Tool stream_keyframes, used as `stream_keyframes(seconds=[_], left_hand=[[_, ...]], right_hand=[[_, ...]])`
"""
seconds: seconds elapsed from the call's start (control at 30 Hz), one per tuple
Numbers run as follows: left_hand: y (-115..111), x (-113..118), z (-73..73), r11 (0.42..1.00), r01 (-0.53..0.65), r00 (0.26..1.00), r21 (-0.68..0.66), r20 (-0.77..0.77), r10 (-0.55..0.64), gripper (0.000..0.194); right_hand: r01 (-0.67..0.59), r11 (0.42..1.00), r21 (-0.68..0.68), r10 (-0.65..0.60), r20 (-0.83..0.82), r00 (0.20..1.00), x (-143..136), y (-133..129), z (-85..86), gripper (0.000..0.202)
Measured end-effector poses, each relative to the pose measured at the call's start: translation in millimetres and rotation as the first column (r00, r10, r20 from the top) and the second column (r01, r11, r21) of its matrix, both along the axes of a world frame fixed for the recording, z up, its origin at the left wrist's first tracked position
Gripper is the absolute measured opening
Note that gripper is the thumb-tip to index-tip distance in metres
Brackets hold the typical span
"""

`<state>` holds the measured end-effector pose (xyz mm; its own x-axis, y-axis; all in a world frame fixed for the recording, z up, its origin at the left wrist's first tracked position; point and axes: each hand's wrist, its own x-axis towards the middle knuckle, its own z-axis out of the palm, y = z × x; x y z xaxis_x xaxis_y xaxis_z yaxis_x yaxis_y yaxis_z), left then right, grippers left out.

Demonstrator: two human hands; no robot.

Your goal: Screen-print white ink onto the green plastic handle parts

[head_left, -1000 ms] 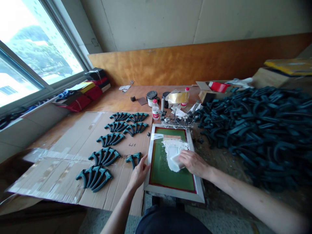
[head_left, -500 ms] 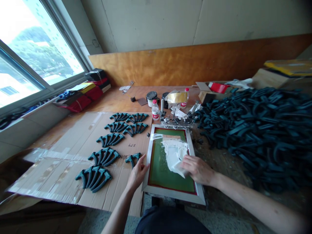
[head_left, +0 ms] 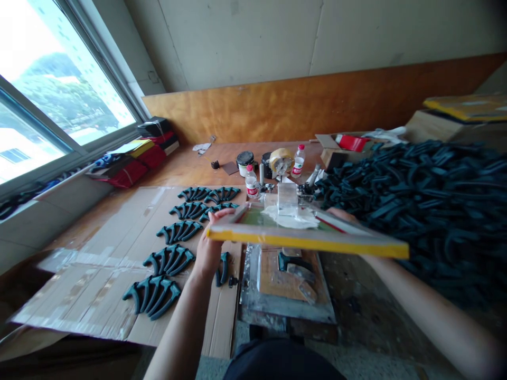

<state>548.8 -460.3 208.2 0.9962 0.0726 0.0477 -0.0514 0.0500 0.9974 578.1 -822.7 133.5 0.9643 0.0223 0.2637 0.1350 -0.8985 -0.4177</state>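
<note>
A screen printing frame (head_left: pixel 309 244) with yellow tape along its front edge is tilted up, near edge raised. My left hand (head_left: pixel 209 250) grips its left side. My right hand (head_left: pixel 343 214) is at the right side, fingers partly hidden behind the frame, closed on it. White ink (head_left: pixel 304 219) and a pale squeegee (head_left: pixel 287 198) lie on the green mesh. Below, one dark teal curved plastic part (head_left: pixel 295 262) sits on a brown board (head_left: pixel 273 279) fixed to a metal base (head_left: pixel 293 311). Another such part (head_left: pixel 224 269) lies beside my left forearm.
Several fanned rows of teal parts (head_left: pixel 152 295) lie on cardboard (head_left: pixel 95 285) at left. A big heap of them (head_left: pixel 428 211) fills the right. Behind the frame stand water bottles (head_left: pixel 251 182), an ink tub (head_left: pixel 244 163) and a tape roll (head_left: pixel 280 161).
The frame's near edge has swung up, uncovering the base and the part on it. My right hand has left the squeegee for the frame's right side; my left hand has gripped the left side.
</note>
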Motion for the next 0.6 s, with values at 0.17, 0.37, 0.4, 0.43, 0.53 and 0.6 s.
stream_keyframes(seconds=[0.17, 0.37, 0.4, 0.43, 0.53, 0.6], left_hand=[[-26.5, 31.9, 28.3, 0.986, 0.035, 0.994, -0.162, 0.112, -0.017, 0.058], [-66.6, -51.0, -60.5, 0.966, 0.218, 0.876, -0.136, -0.409, -0.256, 0.066], [-74.7, -69.7, -81.3, 0.937, 0.292, 0.765, -0.192, -0.54, -0.35, 0.069], [-81.2, -85.6, -100.1, 0.935, 0.253, 0.723, -0.248, -0.594, -0.353, 0.071], [-79.4, -107.1, -138.0, 0.943, 0.085, 0.696, -0.323, -0.658, -0.288, 0.067], [-54.1, -100.4, -149.8, 0.974, 0.021, 0.722, -0.225, -0.671, -0.17, 0.064]], right_hand=[[-0.218, 0.963, -0.157, 0.183, -0.21, 0.96, -50.9, 37.6, -70.3, 0.024], [-0.001, 1.0, -0.025, -0.005, -0.212, 0.977, -86.4, 100.0, -62.1, 0.012], [-0.011, 1.0, 0.012, 0.013, -0.148, 0.989, -94.1, 111.9, -57.5, 0.012], [-0.081, 0.996, 0.034, 0.084, -0.081, 0.993, -101.5, 122.7, -54.1, 0.011], [-0.424, 0.905, 0.023, 0.424, -0.005, 0.905, -109.8, 127.3, -52.7, 0.005], [-0.434, 0.9, -0.03, 0.434, -0.032, 0.901, -97.5, 90.0, -57.2, 0.002]])
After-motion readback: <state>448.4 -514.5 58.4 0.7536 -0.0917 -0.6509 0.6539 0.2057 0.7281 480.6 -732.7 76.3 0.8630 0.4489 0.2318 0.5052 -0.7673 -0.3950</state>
